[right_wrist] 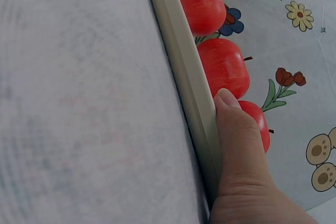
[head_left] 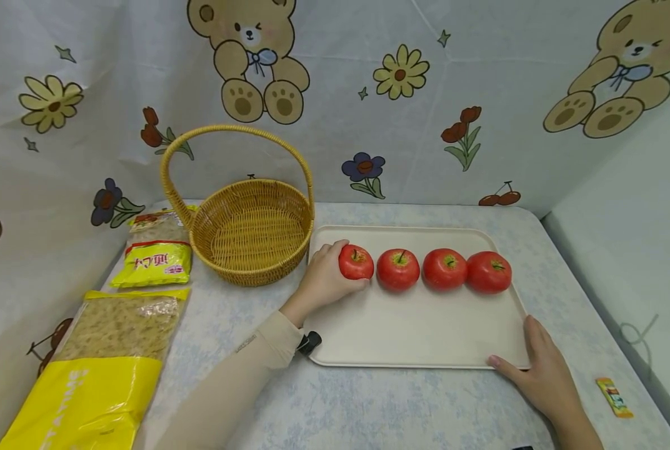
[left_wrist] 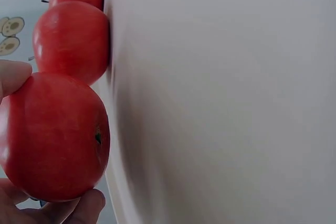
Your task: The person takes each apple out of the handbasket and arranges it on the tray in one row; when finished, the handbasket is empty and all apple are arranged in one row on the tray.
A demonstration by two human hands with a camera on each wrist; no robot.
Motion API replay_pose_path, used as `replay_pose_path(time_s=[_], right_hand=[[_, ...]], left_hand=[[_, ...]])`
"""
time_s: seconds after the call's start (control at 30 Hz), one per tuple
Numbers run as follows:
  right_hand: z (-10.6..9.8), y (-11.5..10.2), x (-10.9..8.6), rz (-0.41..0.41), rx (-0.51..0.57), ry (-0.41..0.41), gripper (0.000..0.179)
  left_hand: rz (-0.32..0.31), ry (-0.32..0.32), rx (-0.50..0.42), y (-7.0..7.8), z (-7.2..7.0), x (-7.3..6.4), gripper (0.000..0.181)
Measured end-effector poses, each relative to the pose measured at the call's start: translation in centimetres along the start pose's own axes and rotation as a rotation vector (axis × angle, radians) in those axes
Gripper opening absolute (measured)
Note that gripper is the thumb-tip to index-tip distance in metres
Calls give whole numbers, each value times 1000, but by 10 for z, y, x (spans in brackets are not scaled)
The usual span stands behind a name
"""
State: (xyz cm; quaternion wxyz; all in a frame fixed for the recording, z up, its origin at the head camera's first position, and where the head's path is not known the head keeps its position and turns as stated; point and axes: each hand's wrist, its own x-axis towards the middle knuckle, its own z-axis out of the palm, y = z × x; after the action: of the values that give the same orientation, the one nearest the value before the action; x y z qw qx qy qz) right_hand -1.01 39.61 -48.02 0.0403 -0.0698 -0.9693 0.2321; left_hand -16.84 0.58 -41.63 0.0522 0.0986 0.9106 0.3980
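In the head view my left hand (head_left: 329,273) grips a red apple (head_left: 355,262) at the left end of a row on a cream tray (head_left: 408,331). The left wrist view shows thumb and fingers around this apple (left_wrist: 55,137), its underside clear of the tray surface. Three more red apples line up to its right: one apple (head_left: 398,270) close beside it, a middle apple (head_left: 444,269), and an end apple (head_left: 489,272). At the tray's front right corner my right hand (head_left: 549,372) holds the edge, with the thumb (right_wrist: 239,135) over the rim.
A wicker basket (head_left: 250,275) with a tall handle stands left of the tray. Two yellow bags, a small bag (head_left: 157,259) and a large bag (head_left: 95,381), lie at the left. A small yellow packet (head_left: 614,397) lies near the table's right edge.
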Motion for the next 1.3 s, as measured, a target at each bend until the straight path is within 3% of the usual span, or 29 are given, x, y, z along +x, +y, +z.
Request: replay_pose_path(time_s=[0.57,1.3], right_hand=[[1,1,2,-13,-1,11,123],[0,0,2,5,3,-13,123]], left_hand=[[8,-12,-86,-8,8,2,91],[-10,-77,-45,-2,3,-4,101]])
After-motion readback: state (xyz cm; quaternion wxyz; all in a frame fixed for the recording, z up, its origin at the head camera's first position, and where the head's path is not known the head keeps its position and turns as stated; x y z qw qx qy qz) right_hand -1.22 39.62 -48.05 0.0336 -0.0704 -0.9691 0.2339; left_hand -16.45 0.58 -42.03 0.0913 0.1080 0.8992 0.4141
